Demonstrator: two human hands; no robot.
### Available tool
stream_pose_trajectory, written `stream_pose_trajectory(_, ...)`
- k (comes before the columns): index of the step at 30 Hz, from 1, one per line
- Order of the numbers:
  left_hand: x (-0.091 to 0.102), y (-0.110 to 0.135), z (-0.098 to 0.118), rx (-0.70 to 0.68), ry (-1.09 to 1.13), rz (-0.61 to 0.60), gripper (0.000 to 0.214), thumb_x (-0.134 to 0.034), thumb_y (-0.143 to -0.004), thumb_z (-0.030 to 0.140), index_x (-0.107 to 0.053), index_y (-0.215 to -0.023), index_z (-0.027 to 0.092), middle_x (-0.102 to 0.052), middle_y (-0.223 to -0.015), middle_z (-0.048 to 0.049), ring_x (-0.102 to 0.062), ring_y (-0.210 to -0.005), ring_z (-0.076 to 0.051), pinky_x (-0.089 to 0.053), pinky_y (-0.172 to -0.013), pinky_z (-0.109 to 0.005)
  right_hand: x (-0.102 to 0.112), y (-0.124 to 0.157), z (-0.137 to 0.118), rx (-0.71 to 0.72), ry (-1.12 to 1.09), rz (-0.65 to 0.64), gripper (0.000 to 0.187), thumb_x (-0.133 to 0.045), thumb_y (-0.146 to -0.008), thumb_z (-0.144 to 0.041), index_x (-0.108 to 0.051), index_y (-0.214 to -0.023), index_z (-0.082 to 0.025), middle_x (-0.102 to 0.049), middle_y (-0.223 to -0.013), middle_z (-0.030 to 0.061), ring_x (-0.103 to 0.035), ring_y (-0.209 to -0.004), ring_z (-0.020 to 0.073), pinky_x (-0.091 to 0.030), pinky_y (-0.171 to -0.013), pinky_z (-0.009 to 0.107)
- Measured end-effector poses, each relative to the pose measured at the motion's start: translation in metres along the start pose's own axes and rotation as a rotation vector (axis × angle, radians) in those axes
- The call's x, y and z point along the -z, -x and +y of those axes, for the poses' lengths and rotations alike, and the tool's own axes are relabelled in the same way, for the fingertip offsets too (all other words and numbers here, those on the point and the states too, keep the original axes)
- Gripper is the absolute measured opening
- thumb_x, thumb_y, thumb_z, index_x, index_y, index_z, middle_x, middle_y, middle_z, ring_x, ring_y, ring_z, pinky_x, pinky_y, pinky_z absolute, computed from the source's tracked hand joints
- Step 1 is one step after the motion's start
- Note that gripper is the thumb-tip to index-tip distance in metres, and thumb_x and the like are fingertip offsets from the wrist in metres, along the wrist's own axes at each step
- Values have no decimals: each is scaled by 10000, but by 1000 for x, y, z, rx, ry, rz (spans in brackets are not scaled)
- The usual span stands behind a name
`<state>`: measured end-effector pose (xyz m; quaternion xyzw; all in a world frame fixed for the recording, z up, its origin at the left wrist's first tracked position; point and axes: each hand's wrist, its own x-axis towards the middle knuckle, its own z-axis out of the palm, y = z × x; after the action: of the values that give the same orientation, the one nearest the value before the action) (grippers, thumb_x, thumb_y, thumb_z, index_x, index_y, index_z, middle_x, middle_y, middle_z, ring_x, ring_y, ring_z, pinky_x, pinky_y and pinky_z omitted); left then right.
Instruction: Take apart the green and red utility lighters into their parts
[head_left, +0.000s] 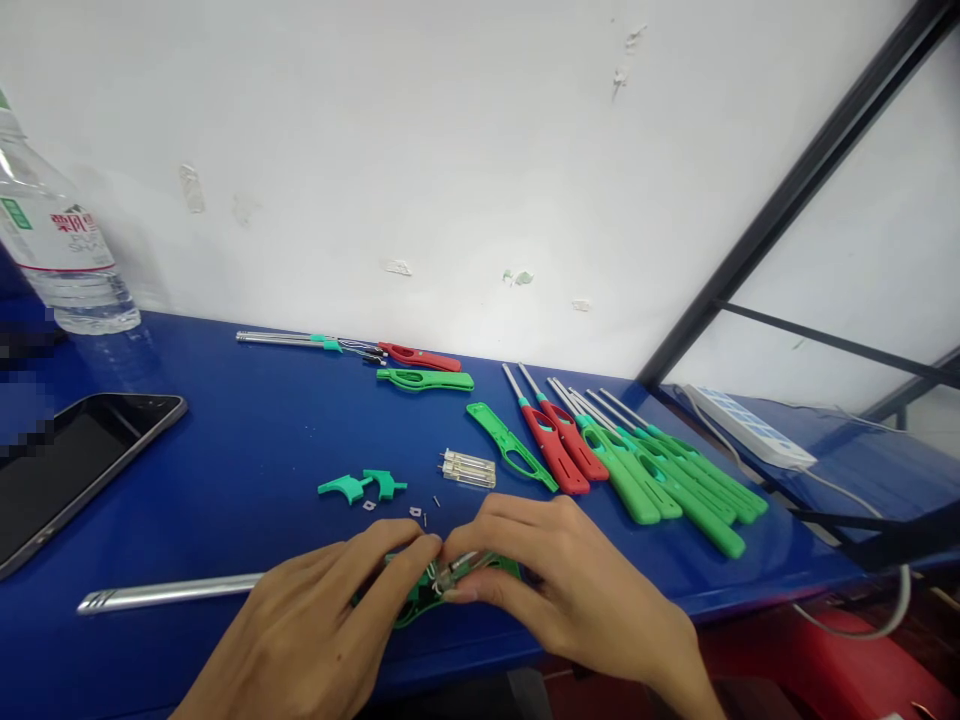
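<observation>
Glossy blue tabletop (247,440), slim green plastic lighter (411,607)

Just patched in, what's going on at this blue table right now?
A person's left hand and right hand both pinch an open green lighter body at the near edge of the blue table, fingertips meeting over small wires inside. A long metal tube runs out leftward from under the left hand. Loose green triggers and a clear cartridge lie just beyond; a row of lighters lies to the right.
</observation>
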<state>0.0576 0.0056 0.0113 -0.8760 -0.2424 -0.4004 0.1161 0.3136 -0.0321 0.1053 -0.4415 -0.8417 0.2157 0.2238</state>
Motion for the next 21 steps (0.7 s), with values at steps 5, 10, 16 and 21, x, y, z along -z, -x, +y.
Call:
stream_pose_trajectory(5,0,-3,2,6,-21,35,428,-394,-1118,172,-675,-1432,247,-807,-1228,-42,-787,-1096,-158,-616,-984,-233,-1,0,2,0,-11,10,203,-658,-1127,-422,-776,-1183,-266,-789,-1094,-31,-711,-899,117,-468,-769,240)
stream_pose_trajectory(10,4,-3,-1,-9,-40,-8,434,-408,-1106,161,-669,-1445,234,-805,-1249,-42,-789,-1073,-156,-610,-973,-232,-1,1,2,-43,-39,-5,165,-692,-1114,-400,-728,-1241,-301,-791,-1180,-58,-736,-952,112,-470,-800,235)
stream_pose_trajectory(16,11,-6,-4,-124,-97,-92,423,-386,-1113,142,-660,-1429,204,-800,-1257,-48,-783,-1071,-134,-585,-967,-214,-1,2,2,-81,-30,18,174,-695,-1113,-413,-664,-1259,-325,-792,-1217,-92,-750,-987,119,-462,-842,246)
stream_pose_trajectory(21,8,-2,5,-2,-67,-91,472,-368,-1117,140,-661,-1469,256,-795,-1284,-34,-774,-1093,-154,-574,-1013,-255,1,4,3,-74,-3,32,133,-664,-1129,-398,-680,-1231,-314,-791,-1188,-67,-739,-938,127,-470,-807,252)
